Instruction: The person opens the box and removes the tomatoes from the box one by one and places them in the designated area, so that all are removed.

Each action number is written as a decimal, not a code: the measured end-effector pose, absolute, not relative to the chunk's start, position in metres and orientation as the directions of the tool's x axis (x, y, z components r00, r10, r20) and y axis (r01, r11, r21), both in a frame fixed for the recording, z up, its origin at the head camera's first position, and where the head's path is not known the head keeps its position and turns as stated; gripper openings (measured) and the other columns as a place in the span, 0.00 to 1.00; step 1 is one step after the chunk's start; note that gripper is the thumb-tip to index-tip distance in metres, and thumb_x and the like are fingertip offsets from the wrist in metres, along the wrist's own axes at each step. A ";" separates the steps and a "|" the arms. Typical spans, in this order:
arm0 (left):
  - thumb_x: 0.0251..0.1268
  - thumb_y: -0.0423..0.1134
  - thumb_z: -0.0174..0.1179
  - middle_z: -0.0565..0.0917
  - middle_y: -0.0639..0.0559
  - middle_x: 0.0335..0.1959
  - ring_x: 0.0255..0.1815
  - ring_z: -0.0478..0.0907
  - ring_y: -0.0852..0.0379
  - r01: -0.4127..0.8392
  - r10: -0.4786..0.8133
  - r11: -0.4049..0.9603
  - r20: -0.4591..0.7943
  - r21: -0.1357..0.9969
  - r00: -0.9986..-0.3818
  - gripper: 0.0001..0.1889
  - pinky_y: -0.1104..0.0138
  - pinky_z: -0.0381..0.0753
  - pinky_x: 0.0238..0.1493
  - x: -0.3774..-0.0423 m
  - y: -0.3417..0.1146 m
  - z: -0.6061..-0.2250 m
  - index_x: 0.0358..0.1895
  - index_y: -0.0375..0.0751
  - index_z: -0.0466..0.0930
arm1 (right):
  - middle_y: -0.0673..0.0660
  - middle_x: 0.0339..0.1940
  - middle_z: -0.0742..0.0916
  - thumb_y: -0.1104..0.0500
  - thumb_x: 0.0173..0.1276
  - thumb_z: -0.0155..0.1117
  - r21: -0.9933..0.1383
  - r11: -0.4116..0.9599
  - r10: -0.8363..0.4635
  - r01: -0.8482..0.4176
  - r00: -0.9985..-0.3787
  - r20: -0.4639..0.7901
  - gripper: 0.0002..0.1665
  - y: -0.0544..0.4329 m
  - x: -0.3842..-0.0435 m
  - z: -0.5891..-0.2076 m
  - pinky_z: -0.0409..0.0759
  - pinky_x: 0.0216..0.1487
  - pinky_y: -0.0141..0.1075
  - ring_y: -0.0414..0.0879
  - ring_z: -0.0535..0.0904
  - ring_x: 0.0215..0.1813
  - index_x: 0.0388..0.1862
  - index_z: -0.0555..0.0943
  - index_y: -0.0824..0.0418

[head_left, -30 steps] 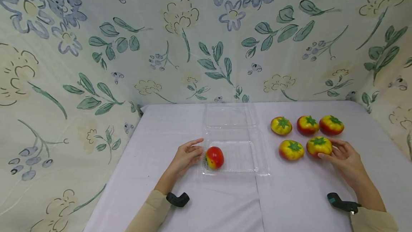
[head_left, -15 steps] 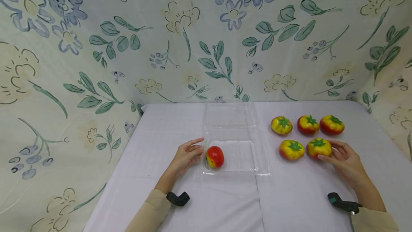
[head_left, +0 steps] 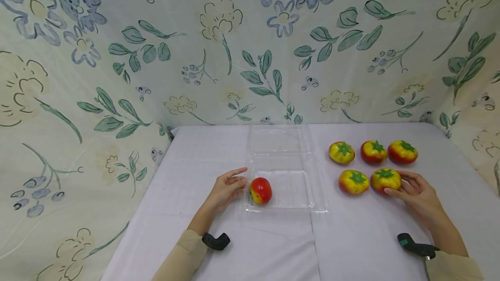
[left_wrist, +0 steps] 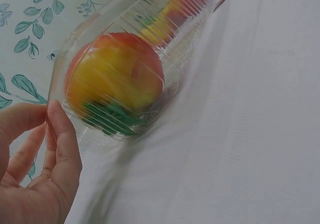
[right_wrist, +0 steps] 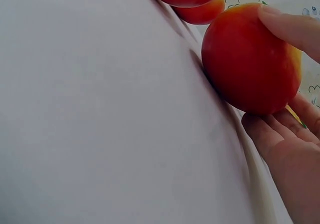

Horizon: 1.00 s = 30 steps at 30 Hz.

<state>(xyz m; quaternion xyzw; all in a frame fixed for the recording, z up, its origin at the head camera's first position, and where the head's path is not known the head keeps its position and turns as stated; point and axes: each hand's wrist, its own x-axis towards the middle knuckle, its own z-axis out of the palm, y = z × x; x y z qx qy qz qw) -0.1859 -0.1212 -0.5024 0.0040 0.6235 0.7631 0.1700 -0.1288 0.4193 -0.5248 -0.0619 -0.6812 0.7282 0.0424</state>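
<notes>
A clear plastic clamshell box [head_left: 289,190] lies with its lid raised back at the middle of the table. One red and yellow tomato [head_left: 260,191] lies on its side in the box's left end, its green top toward the left wall. My left hand [head_left: 228,190] pinches the box's left rim between thumb and finger, as the left wrist view shows. At the right, my right hand [head_left: 419,194] grips another tomato [head_left: 386,180] from its right side, thumb in front and fingers behind. This tomato [right_wrist: 252,58] sits at table level, green star up.
Beside the gripped tomato sits a yellower tomato [head_left: 353,181]. Behind them stands a row of three: a left tomato [head_left: 341,152], a middle tomato [head_left: 373,151] and a right tomato [head_left: 402,151]. A floral cloth [head_left: 250,55] hangs behind the white table [head_left: 203,151].
My right hand and the tomato in it have shifted very slightly to the left. The left hand and the box have stayed in place.
</notes>
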 end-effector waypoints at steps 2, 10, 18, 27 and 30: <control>0.68 0.29 0.63 0.83 0.47 0.40 0.36 0.82 0.57 -0.252 0.268 -0.161 -0.203 0.954 -0.942 0.26 0.68 0.86 0.42 -0.186 -0.121 -0.503 0.69 0.33 0.71 | 0.38 0.55 0.73 0.71 0.65 0.69 -0.997 -0.071 0.146 0.027 -0.989 -0.037 0.37 0.419 -0.129 -0.525 0.76 0.45 0.16 0.23 0.74 0.49 0.65 0.66 0.46; 0.68 0.29 0.63 0.83 0.47 0.41 0.37 0.81 0.57 -0.249 0.267 -0.157 -0.202 0.956 -0.942 0.27 0.68 0.85 0.42 -0.185 -0.121 -0.503 0.69 0.34 0.71 | 0.38 0.55 0.74 0.71 0.65 0.68 -0.996 -0.085 0.144 0.032 -0.989 -0.044 0.37 0.420 -0.130 -0.524 0.76 0.45 0.16 0.23 0.73 0.50 0.66 0.67 0.46; 0.69 0.29 0.62 0.83 0.46 0.41 0.37 0.81 0.57 -0.251 0.275 -0.168 -0.200 0.953 -0.941 0.27 0.68 0.85 0.43 -0.185 -0.121 -0.501 0.69 0.33 0.70 | 0.38 0.55 0.74 0.74 0.64 0.68 -0.994 -0.107 0.142 0.008 -0.990 -0.023 0.37 0.423 -0.129 -0.525 0.77 0.45 0.17 0.23 0.75 0.50 0.65 0.68 0.47; 0.68 0.28 0.62 0.82 0.45 0.42 0.37 0.81 0.57 -0.266 0.274 -0.179 -0.212 0.947 -0.938 0.27 0.68 0.85 0.43 -0.185 -0.121 -0.501 0.70 0.33 0.70 | 0.38 0.57 0.73 0.73 0.64 0.68 -0.996 -0.086 0.136 0.032 -0.990 -0.044 0.40 0.426 -0.126 -0.524 0.77 0.45 0.17 0.23 0.73 0.51 0.69 0.67 0.48; 0.69 0.28 0.62 0.82 0.45 0.42 0.37 0.81 0.57 -0.263 0.276 -0.178 -0.208 0.948 -0.938 0.27 0.68 0.85 0.43 -0.185 -0.121 -0.501 0.70 0.33 0.69 | 0.37 0.57 0.72 0.73 0.64 0.69 -0.997 -0.071 0.136 0.044 -0.989 -0.053 0.40 0.427 -0.125 -0.523 0.77 0.45 0.17 0.22 0.72 0.52 0.68 0.67 0.46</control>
